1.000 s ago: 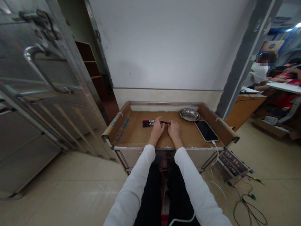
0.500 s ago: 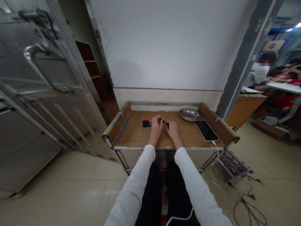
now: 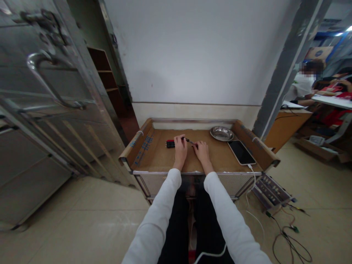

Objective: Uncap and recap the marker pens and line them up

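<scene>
A slim dark pen [image 3: 190, 141] spans the gap between my two hands above the cardboard-lined table. My left hand [image 3: 180, 147] pinches its dark left end between thumb and fingers. The fingers of my right hand [image 3: 202, 149] are closed on its other end, where a small reddish spot shows. A thin greyish section lies between the two grips; whether it is one piece or parts drawn apart, I cannot tell. Just left of my left hand lies a row of several pens [image 3: 169, 144], red at the back and black in front, partly hidden by that hand.
A round metal dish [image 3: 221, 134] sits at the back right. In front of it lies a phone [image 3: 242, 152] with a white cable [image 3: 254, 179] hanging off the front edge. Cardboard side walls [image 3: 137, 141] border the table. A person [image 3: 304, 82] sits farther right.
My left hand has shifted slightly left, widening the gap between my hands. More of the pen's thin greyish section shows. My right hand has barely moved.
</scene>
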Motion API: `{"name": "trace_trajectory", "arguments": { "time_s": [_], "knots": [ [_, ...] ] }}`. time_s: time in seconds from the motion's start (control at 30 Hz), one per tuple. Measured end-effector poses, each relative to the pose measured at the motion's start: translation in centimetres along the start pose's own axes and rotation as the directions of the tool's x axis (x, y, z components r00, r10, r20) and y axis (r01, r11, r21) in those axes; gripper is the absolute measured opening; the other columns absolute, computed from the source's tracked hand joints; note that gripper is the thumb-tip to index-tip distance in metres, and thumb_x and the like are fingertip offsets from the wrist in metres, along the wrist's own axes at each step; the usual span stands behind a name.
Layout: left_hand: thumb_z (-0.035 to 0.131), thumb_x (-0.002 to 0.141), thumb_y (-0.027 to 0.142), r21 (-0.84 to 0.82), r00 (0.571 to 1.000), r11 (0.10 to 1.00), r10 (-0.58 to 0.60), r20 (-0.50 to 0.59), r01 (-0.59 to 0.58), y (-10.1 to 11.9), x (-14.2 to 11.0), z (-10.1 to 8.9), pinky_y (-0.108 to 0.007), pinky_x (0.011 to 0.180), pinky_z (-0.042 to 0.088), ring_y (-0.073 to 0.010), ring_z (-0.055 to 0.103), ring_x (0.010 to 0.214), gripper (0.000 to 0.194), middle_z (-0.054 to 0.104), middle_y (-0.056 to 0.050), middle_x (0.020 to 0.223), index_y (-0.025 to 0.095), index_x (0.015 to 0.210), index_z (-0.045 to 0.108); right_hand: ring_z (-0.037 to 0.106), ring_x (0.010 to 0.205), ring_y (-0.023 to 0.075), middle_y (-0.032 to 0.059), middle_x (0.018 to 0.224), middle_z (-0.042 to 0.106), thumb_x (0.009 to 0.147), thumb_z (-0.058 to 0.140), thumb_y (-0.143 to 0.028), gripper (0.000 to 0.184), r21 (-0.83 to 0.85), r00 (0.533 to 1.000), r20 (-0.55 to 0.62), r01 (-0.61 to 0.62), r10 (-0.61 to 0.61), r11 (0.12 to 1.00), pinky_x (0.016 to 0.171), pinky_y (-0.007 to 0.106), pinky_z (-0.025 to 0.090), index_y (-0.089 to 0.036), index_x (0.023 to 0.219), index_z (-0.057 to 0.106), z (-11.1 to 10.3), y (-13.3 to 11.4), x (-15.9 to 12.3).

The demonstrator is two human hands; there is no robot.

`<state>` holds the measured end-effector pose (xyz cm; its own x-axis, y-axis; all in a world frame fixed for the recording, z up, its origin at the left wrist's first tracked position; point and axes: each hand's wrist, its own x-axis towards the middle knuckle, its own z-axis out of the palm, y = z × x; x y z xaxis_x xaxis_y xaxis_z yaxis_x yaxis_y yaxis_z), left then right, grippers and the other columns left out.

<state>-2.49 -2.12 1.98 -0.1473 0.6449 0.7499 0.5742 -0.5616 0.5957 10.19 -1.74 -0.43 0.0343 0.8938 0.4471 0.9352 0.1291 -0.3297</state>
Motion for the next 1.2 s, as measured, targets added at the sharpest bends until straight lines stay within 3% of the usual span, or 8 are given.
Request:
{"name": "trace_trajectory", "arguments": {
  "time_s": [0.2,0.33,0.47,0.63,0.9,1.03,1.2],
  "knots": [
    [0.037,0.095,0.019,0.051,0.998,0.998,-0.048,0.034,0.046,-1.2,-0.2,0.6,-0.037,0.094,0.045,-0.0185,0.055,0.099,0.017,0.051,-0.01,0.106,0.018,0.103,0.052,0.051,0.097,0.0211,0.0107,0.103,0.064,0.094,0.043,-0.025,0.024,-0.023,0.995,-0.033,-0.09,0.09,0.996,0.082,0.03,0.032,-0.016,0.098,0.064,-0.3,-0.3,-0.1],
    [0.04,0.092,0.014,0.128,0.983,0.991,-0.069,0.17,0.047,-2.0,-0.3,1.0,-0.037,0.092,0.046,-0.0191,0.056,0.096,0.016,0.054,-0.009,0.101,0.017,0.096,0.055,0.051,0.096,0.0215,0.0118,0.104,0.064,0.094,0.04,-0.024,0.025,-0.041,0.989,-0.055,-0.14,0.137,0.989,0.082,0.031,0.032,-0.014,0.099,0.063,-0.4,-0.4,-0.1],
    [0.044,0.09,0.011,0.22,0.949,0.975,-0.062,0.309,-0.008,-2.0,-0.3,1.0,-0.035,0.089,0.046,-0.0195,0.057,0.094,0.016,0.058,-0.009,0.102,0.016,0.097,0.057,0.05,0.097,0.0214,0.0111,0.103,0.063,0.093,0.04,-0.023,0.025,-0.027,0.992,-0.064,-0.106,0.105,0.994,0.082,0.031,0.032,-0.015,0.102,0.062,-0.3,-0.5,-0.1],
    [0.041,0.087,0.005,0.308,0.916,0.951,-0.106,0.387,-0.02,-1.8,-0.4,0.9,-0.033,0.089,0.045,-0.0188,0.057,0.094,0.023,0.061,-0.009,0.1,0.016,0.091,0.06,0.048,0.098,0.0227,0.0112,0.104,0.061,0.091,0.044,-0.024,0.024,-0.036,0.999,-0.021,-0.033,0.032,0.999,0.084,0.033,0.032,-0.018,0.102,0.064,-0.3,-0.6,-0.3],
    [0.044,0.084,0.008,0.436,0.926,0.895,-0.086,0.369,-0.091,-1.0,-0.6,1.0,-0.039,0.091,0.042,-0.0249,0.055,0.102,0.02,0.058,-0.013,0.106,0.015,0.098,0.058,0.046,0.102,0.0241,0.0107,0.108,0.058,0.09,0.047,-0.025,0.024,-0.032,0.999,0.046,0.008,-0.007,0.999,0.087,0.035,0.032,-0.022,0.104,0.065,-0.5,-0.8,-0.4],
    [0.049,0.086,0.017,0.45,0.906,0.877,-0.043,0.422,-0.167,-0.8,-0.8,1.1,-0.043,0.091,0.04,-0.0277,0.052,0.105,0.014,0.057,-0.013,0.107,0.017,0.096,0.058,0.046,0.102,0.0242,0.0111,0.108,0.058,0.089,0.048,-0.025,0.023,-0.033,0.998,0.057,0.006,-0.004,0.999,0.087,0.035,0.032,-0.022,0.103,0.066,-0.4,-0.6,-0.3],
    [0.046,0.089,0.021,0.487,0.896,0.859,-0.079,0.436,-0.162,-0.9,-0.8,1.0,-0.043,0.09,0.041,-0.0276,0.052,0.104,0.013,0.056,-0.013,0.104,0.017,0.093,0.057,0.046,0.103,0.0241,0.0101,0.108,0.058,0.089,0.049,-0.026,0.023,-0.01,0.999,0.054,0.004,-0.003,1.0,0.087,0.035,0.032,-0.023,0.105,0.065,-0.3,-0.6,-0.3]
  ]
}}
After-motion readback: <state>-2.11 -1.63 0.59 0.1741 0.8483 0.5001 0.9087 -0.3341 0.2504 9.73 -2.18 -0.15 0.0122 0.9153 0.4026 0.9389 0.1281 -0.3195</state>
